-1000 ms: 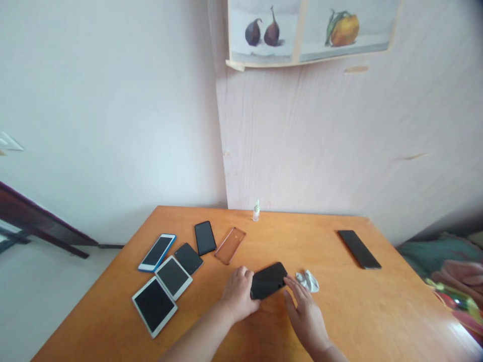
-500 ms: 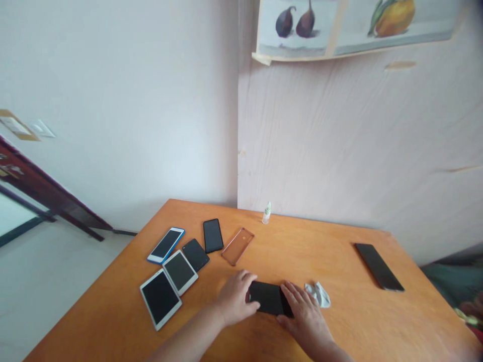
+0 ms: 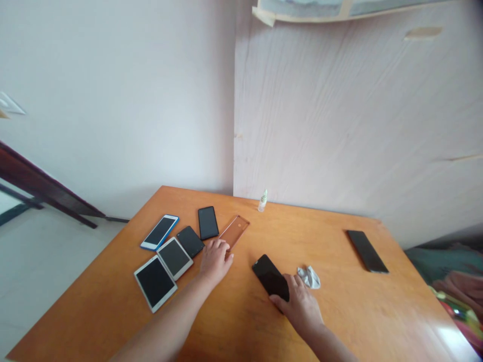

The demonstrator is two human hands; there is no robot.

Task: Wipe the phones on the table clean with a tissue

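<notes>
At the left of the table (image 3: 324, 236), a white phone (image 3: 155, 283) lies face up just beside a second white phone (image 3: 174, 257), with a blue-edged phone (image 3: 160, 231) behind them. Next come a small black device (image 3: 189, 241) and a dark phone (image 3: 208, 222); no hand is on any of these five.

The left hand (image 3: 216, 262) reaches to the near end of a clear brownish case (image 3: 234, 232), fingers bent and thumb standing apart; whether the fingertips grip the case or only rest by it, I cannot tell from this angle. No phone sits in the case.

Behind, a small bottle (image 3: 263, 200) stands upright, untouched. In front of it, a black phone (image 3: 269, 275) slants across the middle, well apart from the case. The right hand (image 3: 301, 305) grips its near end, thumb along one edge and fingers along the other.

Just beyond that hand lies a crumpled cloth (image 3: 310, 277), out of use at this moment. Farthest right, another dark device (image 3: 367, 251) lies flat, well apart from both hands.
</notes>
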